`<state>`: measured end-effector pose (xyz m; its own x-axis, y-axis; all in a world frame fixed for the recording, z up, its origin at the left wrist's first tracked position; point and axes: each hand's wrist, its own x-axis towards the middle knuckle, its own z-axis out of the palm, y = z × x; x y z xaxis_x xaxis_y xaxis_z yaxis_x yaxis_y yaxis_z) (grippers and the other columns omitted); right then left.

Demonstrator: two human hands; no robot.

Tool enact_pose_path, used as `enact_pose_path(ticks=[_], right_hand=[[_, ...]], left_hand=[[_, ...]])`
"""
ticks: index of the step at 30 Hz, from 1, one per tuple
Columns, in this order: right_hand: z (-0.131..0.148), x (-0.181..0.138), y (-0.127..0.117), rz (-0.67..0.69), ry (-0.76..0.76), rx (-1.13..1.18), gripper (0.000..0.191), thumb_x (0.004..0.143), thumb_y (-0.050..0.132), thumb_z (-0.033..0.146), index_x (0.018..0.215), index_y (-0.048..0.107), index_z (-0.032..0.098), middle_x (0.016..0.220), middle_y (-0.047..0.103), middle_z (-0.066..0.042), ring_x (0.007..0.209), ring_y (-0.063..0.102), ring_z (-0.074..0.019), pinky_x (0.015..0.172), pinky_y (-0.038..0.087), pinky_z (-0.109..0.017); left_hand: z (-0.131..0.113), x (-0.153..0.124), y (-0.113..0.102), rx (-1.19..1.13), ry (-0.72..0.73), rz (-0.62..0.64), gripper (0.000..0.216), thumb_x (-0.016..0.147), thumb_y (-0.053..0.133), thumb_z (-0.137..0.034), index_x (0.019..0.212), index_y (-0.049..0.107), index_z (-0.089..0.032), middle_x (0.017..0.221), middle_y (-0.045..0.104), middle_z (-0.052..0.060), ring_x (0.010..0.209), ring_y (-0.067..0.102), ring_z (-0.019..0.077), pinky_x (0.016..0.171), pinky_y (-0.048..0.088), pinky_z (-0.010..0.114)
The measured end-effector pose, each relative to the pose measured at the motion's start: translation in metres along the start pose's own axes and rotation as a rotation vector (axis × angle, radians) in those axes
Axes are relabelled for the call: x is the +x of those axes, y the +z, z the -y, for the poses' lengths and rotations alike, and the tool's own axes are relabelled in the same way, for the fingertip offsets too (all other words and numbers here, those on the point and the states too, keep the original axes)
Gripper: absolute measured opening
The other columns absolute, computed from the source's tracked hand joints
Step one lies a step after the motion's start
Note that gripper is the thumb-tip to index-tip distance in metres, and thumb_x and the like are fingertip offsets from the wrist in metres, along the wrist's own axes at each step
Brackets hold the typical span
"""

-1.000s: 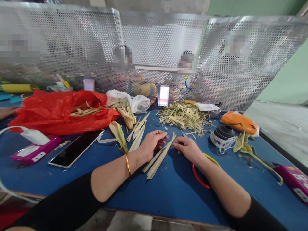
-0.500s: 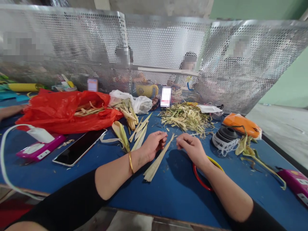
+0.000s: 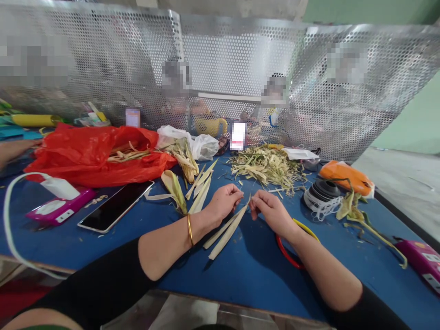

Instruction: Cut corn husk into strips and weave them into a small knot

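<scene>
Two narrow strips of dry corn husk (image 3: 229,233) meet at a point between my hands, their wide ends toward me. My right hand (image 3: 271,211) is closed, its fingertips pinching the pointed end. Just left of that tip, my left hand (image 3: 225,201) is also closed in a pinch; whatever lies in it is too fine to make out. A gold bangle (image 3: 190,230) circles my left wrist. Under my right wrist shows a red and yellow ring (image 3: 287,254). Beyond my left hand lie more loose husk strips (image 3: 202,188) and a folded husk (image 3: 175,190).
A heap of shredded husk (image 3: 266,167) lies beyond my hands. To the left are a red plastic bag (image 3: 85,158), a phone (image 3: 115,208) and a purple power strip (image 3: 58,213). A black cone with white thread (image 3: 321,197) stands right. Perforated metal panels (image 3: 237,59) border the back.
The husk strips have spread apart at their wide ends. My right hand has come slightly left onto their pointed end, and my left fingers have closed into a pinch beside it.
</scene>
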<state>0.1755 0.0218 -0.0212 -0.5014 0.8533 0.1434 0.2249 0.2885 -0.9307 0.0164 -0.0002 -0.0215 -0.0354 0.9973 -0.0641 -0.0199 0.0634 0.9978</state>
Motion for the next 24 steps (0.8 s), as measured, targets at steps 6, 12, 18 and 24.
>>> enact_pose_path(ticks=[6,12,18,24], right_hand=[[-0.001,-0.001,0.001,0.017,0.012,-0.119,0.028,0.090,0.044,0.033,0.064,0.048,0.022,0.049,0.053,0.004,0.050,0.047,-0.0126,0.058,0.039,-0.026],[0.001,0.000,-0.004,-0.039,-0.134,-0.142,0.030,0.090,0.047,0.036,0.065,0.057,0.021,0.068,0.062,-0.002,0.077,0.059,-0.0172,0.073,0.044,-0.029],[-0.001,0.002,-0.006,-0.092,-0.169,-0.130,0.029,0.083,0.059,0.038,0.060,0.060,0.020,0.083,0.063,-0.005,0.086,0.059,-0.0185,0.076,0.045,-0.030],[-0.003,0.004,-0.003,-0.085,0.004,0.014,0.029,0.074,0.066,0.042,0.057,0.063,0.019,0.080,0.063,-0.005,0.076,0.057,-0.0172,0.065,0.044,-0.028]], left_hand=[[0.003,0.001,-0.002,0.059,-0.006,-0.007,0.018,0.077,0.056,-0.022,0.062,0.047,-0.018,0.049,0.044,-0.007,0.042,0.037,0.0064,0.043,0.028,0.020],[0.004,0.004,-0.010,0.033,-0.101,0.046,0.021,0.072,0.067,-0.030,0.064,0.056,-0.015,0.052,0.052,-0.005,0.043,0.044,0.0068,0.046,0.036,0.021],[0.002,0.002,-0.007,0.069,-0.123,0.120,0.021,0.071,0.068,-0.033,0.065,0.063,-0.013,0.052,0.054,-0.003,0.044,0.042,0.0064,0.045,0.032,0.021],[-0.001,-0.002,-0.005,0.179,-0.059,0.230,0.027,0.072,0.066,-0.039,0.064,0.065,-0.013,0.048,0.049,-0.004,0.045,0.037,0.0067,0.046,0.025,0.022]])
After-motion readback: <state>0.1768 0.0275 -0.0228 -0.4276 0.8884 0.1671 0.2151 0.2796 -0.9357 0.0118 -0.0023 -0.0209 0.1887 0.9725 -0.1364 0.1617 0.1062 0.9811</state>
